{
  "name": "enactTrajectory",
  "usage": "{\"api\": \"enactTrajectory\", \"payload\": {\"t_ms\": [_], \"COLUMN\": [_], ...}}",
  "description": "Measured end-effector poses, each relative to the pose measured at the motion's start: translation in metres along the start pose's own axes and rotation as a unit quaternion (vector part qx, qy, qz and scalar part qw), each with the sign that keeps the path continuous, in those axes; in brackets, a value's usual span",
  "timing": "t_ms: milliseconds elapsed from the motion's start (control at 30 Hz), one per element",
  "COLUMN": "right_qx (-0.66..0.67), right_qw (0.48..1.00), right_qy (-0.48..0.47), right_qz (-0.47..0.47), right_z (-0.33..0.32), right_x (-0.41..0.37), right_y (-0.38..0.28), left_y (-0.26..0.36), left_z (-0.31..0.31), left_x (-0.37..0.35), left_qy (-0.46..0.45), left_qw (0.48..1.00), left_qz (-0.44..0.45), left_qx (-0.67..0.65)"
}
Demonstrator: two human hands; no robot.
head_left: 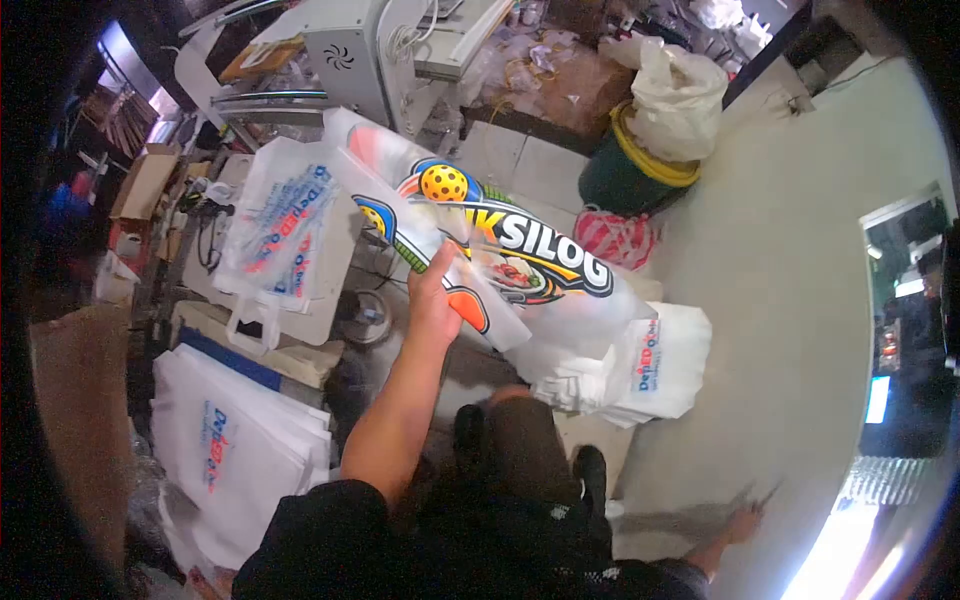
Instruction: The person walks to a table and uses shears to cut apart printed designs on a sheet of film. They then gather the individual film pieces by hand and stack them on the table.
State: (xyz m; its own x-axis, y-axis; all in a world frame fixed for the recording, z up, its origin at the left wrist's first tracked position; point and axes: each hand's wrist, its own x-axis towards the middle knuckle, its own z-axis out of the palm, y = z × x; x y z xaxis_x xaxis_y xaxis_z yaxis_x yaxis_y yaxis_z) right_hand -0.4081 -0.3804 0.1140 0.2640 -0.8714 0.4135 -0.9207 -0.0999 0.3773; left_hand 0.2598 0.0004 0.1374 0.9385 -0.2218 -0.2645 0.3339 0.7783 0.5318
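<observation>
My left hand is closed on a curled sheet of clear film, with the thumb pressed over its near edge. The film carries colourful print: large letters reading "SILOG", a yellow ball with dark holes and a food picture. It is held up in front of me, its near edge rolled over. My right hand is out low on the right, close to the pale wall, small and blurred; its fingers are smeared. Below the film's right end sits a stack of white printed bags.
More printed white bags lie on a board at left, with another bag stack nearer me. A dark green bin with a stuffed white bag stands ahead, a red-and-white bag beside it. A white machine stands at the back.
</observation>
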Motion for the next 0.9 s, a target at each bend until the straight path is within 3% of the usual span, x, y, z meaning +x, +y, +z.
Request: {"api": "enactTrajectory", "payload": {"t_ms": [33,67,100,133,167,200,233,267,300,333,367,400,467,567,600,667,700,733,767,800,833,867,900], "right_qx": [0.195,0.367,0.203,0.252,0.366,0.397,0.416,0.499,0.492,0.529,0.448,0.481,0.421,0.453,0.459,0.596,0.611,0.565,0.603,0.565,0.595,0.594,0.572], "right_qw": [0.975,0.906,0.970,0.936,0.929,0.907,0.907,0.864,0.859,0.834,0.861,0.828,0.842,0.809,0.805,0.717,0.701,0.747,0.680,0.725,0.752,0.728,0.753], "right_qy": [-0.068,-0.104,-0.106,-0.171,-0.031,-0.097,-0.040,-0.066,-0.140,-0.151,-0.206,-0.245,-0.281,-0.330,-0.332,-0.305,-0.331,-0.333,-0.412,-0.388,-0.283,-0.326,-0.314], "right_qz": [0.080,0.181,0.077,0.177,0.047,0.101,0.059,0.015,0.027,-0.040,-0.124,-0.148,-0.185,-0.175,-0.176,-0.191,-0.157,-0.110,0.061,0.070,-0.026,0.102,0.082], "right_z": [0.073,0.142,0.064,0.013,0.049,0.008,0.030,0.017,-0.012,-0.013,-0.002,0.009,0.005,0.030,0.065,0.148,0.173,0.189,0.118,0.169,0.208,0.202,0.195], "right_x": [0.010,0.020,0.026,0.041,0.038,0.050,0.055,0.061,0.064,0.062,0.064,0.061,0.061,0.049,0.048,0.051,0.058,0.067,0.096,0.104,0.110,0.118,0.129], "right_y": [0.000,-0.002,-0.086,-0.158,-0.185,-0.239,-0.277,-0.313,-0.351,-0.380,-0.404,-0.427,-0.456,-0.494,-0.508,-0.515,-0.519,-0.527,-0.523,-0.533,-0.536,-0.542,-0.546], "left_y": [0.006,0.012,0.017,0.025,0.033,0.043,0.050,0.059,0.070,0.077,0.083,0.086,0.078,0.068,0.064,0.049,0.039,0.025,0.008,-0.012,-0.032,-0.054,-0.076], "left_z": [-0.003,-0.006,-0.005,-0.004,-0.004,-0.001,0.004,0.015,0.026,0.029,0.034,0.040,0.050,0.085,0.095,0.111,0.125,0.141,0.156,0.172,0.189,0.207,0.220], "left_x": [0.000,0.003,0.005,0.005,0.004,0.003,0.005,0.003,-0.001,0.001,0.007,0.013,0.027,0.050,0.067,0.101,0.122,0.147,0.174,0.202,0.229,0.255,0.278], "left_qy": [0.001,0.005,0.007,0.012,0.006,0.010,0.012,0.027,0.044,0.039,0.036,0.033,0.020,0.003,-0.008,-0.021,-0.040,-0.061,-0.074,-0.078,-0.078,-0.089,-0.093], "left_qw": [1.000,0.998,0.993,0.990,0.989,0.981,0.969,0.963,0.955,0.954,0.943,0.930,0.934,0.932,0.935,0.936,0.947,0.955,0.953,0.971,0.982,0.982,0.981], "left_qz": [-0.001,0.026,0.052,0.066,0.061,0.105,0.150,0.169,0.190,0.188,0.220,0.252,0.251,0.260,0.252,0.242,0.203,0.162,0.159,0.092,0.024,-0.011,-0.051], "left_qx": [0.012,0.058,0.105,0.123,0.131,0.166,0.197,0.208,0.222,0.230,0.248,0.264,0.253,0.251,0.250,0.253,0.248,0.240,0.247,0.208,0.170,0.166,0.163]}}
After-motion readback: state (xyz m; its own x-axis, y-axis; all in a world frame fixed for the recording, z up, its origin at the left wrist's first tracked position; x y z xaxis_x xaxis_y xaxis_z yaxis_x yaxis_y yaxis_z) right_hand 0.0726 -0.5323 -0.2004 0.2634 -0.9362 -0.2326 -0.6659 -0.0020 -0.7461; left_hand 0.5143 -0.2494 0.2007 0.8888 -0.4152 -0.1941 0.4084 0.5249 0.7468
